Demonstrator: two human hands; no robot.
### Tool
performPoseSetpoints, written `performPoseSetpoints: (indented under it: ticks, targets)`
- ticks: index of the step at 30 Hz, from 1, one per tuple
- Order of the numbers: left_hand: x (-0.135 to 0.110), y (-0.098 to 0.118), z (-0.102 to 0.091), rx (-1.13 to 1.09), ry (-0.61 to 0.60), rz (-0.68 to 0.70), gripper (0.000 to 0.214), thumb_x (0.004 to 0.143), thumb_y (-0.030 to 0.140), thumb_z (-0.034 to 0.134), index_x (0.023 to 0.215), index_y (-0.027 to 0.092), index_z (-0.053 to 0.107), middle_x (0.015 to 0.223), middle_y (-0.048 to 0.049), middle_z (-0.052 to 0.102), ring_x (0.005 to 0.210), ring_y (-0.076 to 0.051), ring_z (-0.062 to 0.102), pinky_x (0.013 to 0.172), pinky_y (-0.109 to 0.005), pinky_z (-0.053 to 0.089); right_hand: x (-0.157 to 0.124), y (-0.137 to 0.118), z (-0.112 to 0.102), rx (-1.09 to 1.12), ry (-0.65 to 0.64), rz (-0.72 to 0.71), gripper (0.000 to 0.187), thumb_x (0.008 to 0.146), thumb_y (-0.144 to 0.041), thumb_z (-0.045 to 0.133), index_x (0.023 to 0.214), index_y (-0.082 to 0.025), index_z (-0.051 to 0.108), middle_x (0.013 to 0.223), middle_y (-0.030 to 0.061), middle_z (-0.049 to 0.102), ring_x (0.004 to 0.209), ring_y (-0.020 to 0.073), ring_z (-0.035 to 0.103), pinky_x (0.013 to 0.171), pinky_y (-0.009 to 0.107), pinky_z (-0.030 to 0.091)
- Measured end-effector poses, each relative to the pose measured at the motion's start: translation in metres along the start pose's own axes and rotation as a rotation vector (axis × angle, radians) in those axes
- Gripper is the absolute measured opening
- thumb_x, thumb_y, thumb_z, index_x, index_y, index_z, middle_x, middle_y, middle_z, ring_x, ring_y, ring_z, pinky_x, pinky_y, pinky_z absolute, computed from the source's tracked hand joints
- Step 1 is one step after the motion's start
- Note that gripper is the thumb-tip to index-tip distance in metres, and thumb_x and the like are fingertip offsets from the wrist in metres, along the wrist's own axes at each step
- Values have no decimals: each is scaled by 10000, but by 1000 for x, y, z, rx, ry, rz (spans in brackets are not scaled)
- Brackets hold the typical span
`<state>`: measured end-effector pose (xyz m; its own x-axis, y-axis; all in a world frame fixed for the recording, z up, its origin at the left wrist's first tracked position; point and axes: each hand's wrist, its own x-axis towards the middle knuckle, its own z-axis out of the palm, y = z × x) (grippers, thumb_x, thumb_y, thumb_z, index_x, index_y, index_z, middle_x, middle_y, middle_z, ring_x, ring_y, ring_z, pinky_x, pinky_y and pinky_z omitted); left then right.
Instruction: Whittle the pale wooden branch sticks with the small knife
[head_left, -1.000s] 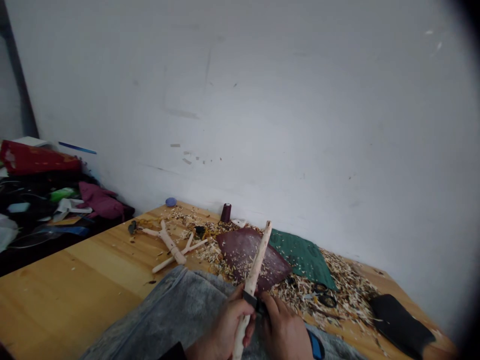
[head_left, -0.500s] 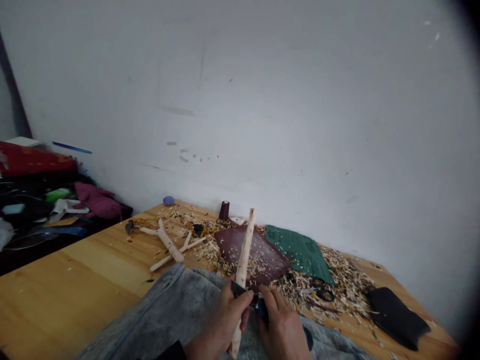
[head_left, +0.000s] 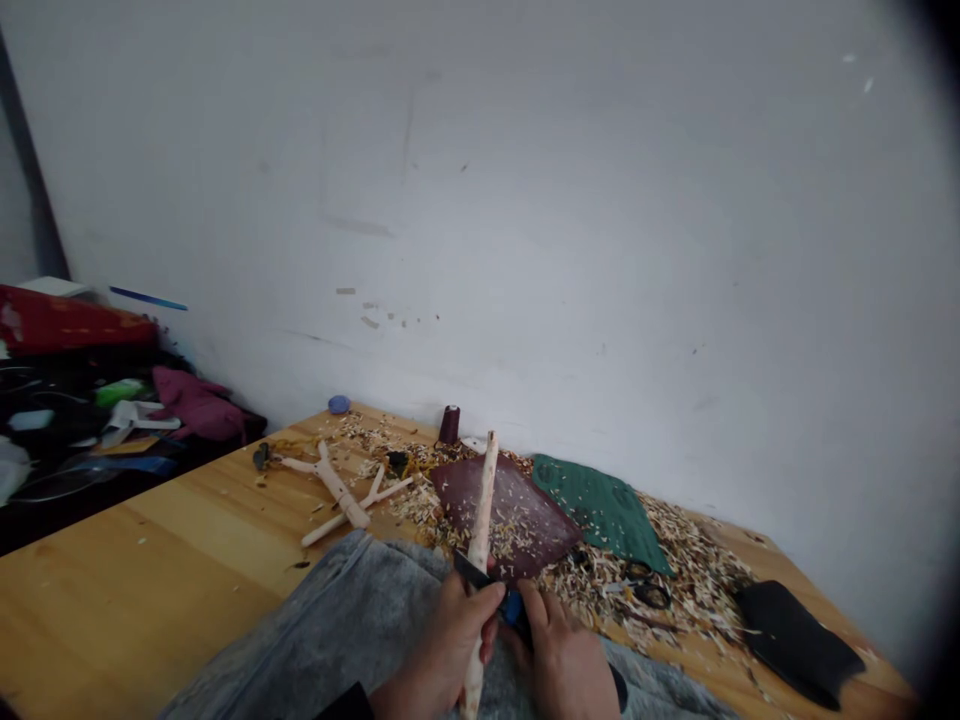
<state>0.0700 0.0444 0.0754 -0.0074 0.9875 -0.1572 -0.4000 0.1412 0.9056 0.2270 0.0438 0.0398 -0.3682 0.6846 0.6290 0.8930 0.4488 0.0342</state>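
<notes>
A pale, peeled wooden stick (head_left: 484, 510) stands slanted over the table's front edge. My left hand (head_left: 450, 635) is wrapped round its lower part, the thumb pressing toward the back of a dark knife blade (head_left: 474, 572). The blade lies across the stick. My right hand (head_left: 564, 655) is closed on the knife's black and blue handle, whose end shows past the palm. Grey denim-like cloth (head_left: 360, 610) spreads under both hands. Beyond the stick lies a maroon sheet (head_left: 525, 510) sprinkled with shavings.
Wood shavings (head_left: 697, 560) cover much of the table's back and right. Scissors (head_left: 649, 590), a green cloth (head_left: 600, 500) and a black pouch-like piece (head_left: 799, 640) lie right. Forked sticks (head_left: 341, 490) lie left; a thread spool (head_left: 449, 425) stands by the wall.
The stick's upper end has tipped left and dropped a little. The blade has shifted slightly left and up across the stick. Both hands keep their grips.
</notes>
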Motion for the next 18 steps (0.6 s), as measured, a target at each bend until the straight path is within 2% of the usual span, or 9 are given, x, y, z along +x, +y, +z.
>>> performPoseSetpoints:
  ticks: [4,8,12,16,18]
  targets:
    - [1,3,-3,57,32,-20,376,641,403,812,852,174,601,421,90,483,348,-79,400,358,-199,259,3,-3,-6,19,-26,-64,519,916,-383,640,1378,-185,510,897,70,736,685,214,718,571,268,554]
    - [0,7,-3,-3,41,-34,311,635,325,823,807,169,616,441,79,503,380,-84,448,368,-189,263,5,-3,-11,49,-64,-114,648,904,-418,659,1475,-208,432,911,58,724,720,217,723,601,276,580]
    - [-2,7,0,-90,10,-60,292,635,298,825,797,166,621,407,101,442,357,-69,398,363,-186,226,6,-5,-11,36,-66,-104,639,905,-455,648,1480,-258,451,843,33,703,671,214,717,564,275,577]
    - [-3,10,2,-108,48,-80,330,614,295,817,832,185,595,475,100,477,389,-68,428,361,-169,241,8,-8,-14,106,-66,-61,584,963,-431,560,1508,-279,417,855,23,712,653,193,718,538,251,570]
    - [-5,13,2,-86,28,-56,365,612,338,815,846,200,571,513,102,494,389,-65,425,350,-168,259,9,-7,-18,152,-56,-35,538,989,-378,514,1511,-294,413,897,24,727,676,180,727,557,239,576]
